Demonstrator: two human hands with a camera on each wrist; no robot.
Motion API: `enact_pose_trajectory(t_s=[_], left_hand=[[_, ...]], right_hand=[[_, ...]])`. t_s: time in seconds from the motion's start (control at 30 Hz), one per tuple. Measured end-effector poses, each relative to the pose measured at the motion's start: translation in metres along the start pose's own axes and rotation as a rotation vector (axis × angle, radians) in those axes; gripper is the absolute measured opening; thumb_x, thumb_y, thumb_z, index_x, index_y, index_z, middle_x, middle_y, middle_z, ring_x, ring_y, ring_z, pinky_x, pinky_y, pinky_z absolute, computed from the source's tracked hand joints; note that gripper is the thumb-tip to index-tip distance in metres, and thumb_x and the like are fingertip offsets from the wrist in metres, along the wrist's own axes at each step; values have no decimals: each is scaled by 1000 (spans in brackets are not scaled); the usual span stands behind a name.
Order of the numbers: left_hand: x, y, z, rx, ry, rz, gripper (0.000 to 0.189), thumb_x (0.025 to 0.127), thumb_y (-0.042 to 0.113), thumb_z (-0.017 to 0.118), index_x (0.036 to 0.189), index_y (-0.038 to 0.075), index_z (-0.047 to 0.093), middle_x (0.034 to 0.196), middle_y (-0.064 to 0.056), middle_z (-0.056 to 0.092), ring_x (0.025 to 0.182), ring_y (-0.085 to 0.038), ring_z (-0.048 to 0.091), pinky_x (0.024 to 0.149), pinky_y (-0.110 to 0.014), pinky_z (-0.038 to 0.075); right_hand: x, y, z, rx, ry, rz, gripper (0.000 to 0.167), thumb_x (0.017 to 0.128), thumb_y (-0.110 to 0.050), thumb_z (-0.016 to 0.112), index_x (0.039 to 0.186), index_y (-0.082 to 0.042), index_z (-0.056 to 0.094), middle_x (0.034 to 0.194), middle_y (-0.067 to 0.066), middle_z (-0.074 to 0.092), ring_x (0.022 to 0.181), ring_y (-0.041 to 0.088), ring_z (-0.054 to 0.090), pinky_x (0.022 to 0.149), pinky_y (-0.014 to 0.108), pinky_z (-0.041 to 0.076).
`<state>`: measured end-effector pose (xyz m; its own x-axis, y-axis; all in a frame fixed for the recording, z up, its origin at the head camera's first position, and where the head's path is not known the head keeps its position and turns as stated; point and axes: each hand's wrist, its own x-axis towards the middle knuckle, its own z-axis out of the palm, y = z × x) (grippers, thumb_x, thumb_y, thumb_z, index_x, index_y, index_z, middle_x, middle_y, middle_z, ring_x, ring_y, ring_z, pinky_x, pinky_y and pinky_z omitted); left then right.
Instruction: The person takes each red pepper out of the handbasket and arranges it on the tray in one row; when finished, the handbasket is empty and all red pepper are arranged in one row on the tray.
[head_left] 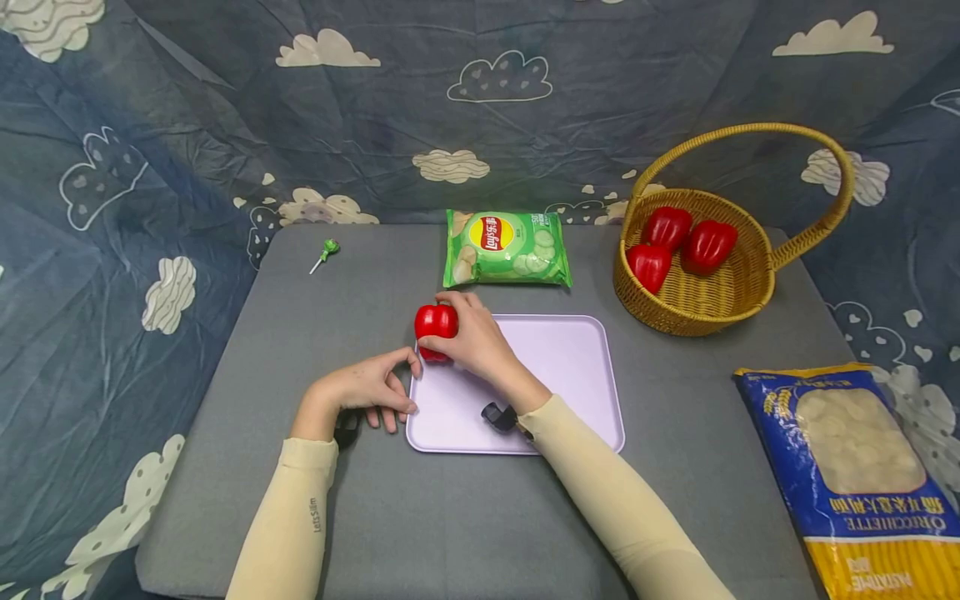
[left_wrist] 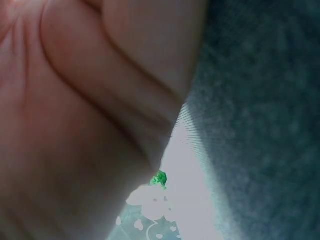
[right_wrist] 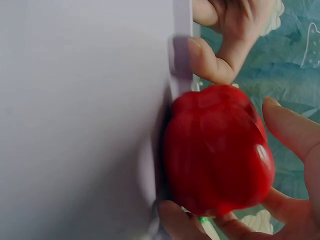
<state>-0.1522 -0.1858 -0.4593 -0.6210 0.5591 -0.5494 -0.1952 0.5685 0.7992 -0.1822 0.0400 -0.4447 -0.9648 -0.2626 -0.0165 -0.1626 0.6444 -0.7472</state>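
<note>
My right hand (head_left: 476,337) holds a glossy red bell pepper (head_left: 437,321) at the far left corner of a pale lilac tray (head_left: 555,375). In the right wrist view, its fingers curve round one end of the bell pepper (right_wrist: 217,150), with the thumb (right_wrist: 287,122) beside the other end. My left hand (head_left: 367,387) is at the tray's left edge, fingers loosely bent and fingertips right at the rim. The left wrist view is mostly filled by the palm (left_wrist: 75,125); the fingertips are hidden there.
Behind the tray lies a green bag of chips (head_left: 507,248). A green lollipop (head_left: 326,254) is at the back left. The wicker basket (head_left: 693,321) at the back right holds three red bell peppers (head_left: 708,247). A blue and yellow pasta bag (head_left: 855,483) lies at the right.
</note>
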Motion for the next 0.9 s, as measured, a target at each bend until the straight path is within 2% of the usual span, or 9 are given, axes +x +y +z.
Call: enact_pose_trajectory(t_s=[0.2,0.37,0.6,0.9], left_hand=[[1,-1,0,4,-1,-5,50,92,17,82,127,13,45,79,-9,77,58,-19,74,49,-27,54],[0,-1,1,-1,3,-14,51,92,17,83,127,13,46,80,-10,77,59,-19,74,50,-26,54],[0,-2,0,3,6,-10,51,92,17,82,127,13,46,80,-10,77,59,-19,74,50,-26,54],[0,-2,0,8,-2,-1,51,92,18,82,128,13,46,80,-10,77,59,-20,74,50,-27,54]], right_hand=[[-1,-1,-17,49,21,-4,71,90,-37,84,151,-17,53,150,17,54,131,38,59,106,57,54],[-6,-4,-42,98,71,-4,76,89,-39,85,154,-18,51,155,14,52,134,40,58,102,57,54],[-18,0,-99,170,215,-1,78,88,-37,87,155,-21,50,157,10,51,138,37,56,107,56,51],[-32,37,-177,338,421,5,78,90,-25,85,157,-27,46,158,9,48,142,30,50,117,50,41]])
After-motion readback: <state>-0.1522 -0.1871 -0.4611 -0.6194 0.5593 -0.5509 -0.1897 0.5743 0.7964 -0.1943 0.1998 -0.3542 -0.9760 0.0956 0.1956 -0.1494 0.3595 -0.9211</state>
